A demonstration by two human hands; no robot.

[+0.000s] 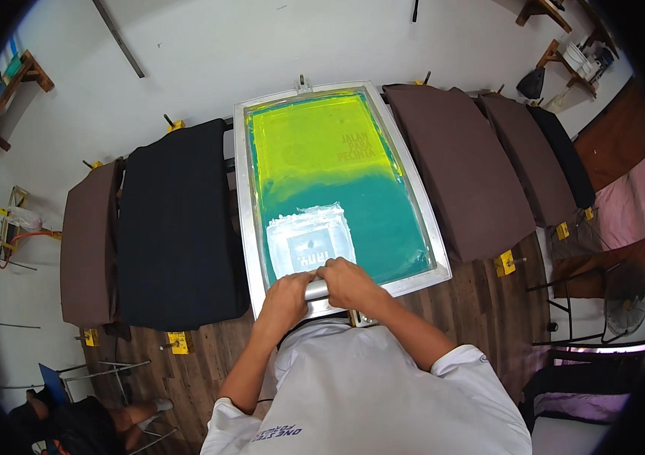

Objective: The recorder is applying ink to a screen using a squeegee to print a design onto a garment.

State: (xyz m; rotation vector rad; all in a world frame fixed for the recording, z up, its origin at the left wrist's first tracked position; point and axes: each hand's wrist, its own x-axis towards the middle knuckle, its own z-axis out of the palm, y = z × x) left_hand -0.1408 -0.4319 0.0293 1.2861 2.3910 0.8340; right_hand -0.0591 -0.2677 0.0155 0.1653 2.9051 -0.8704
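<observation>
An aluminium-framed printing screen point(243, 197) lies in front of me, its mesh yellow-green at the far end and teal nearer to me. White ink point(307, 239) covers a rectangular patch at the near end of the mesh. My left hand point(286, 297) and my right hand point(347, 279) sit side by side, both closed around a metal squeegee handle point(316, 289) at the near edge of the screen, just below the white ink patch.
A black shirt point(178, 227) and a brown one point(89, 246) lie on boards to the left; brown shirts point(459, 167) and a dark one lie to the right. Yellow clamps point(504, 263) mark board ends. Another person sits at lower left point(87, 425). A fan point(626, 299) stands at the right.
</observation>
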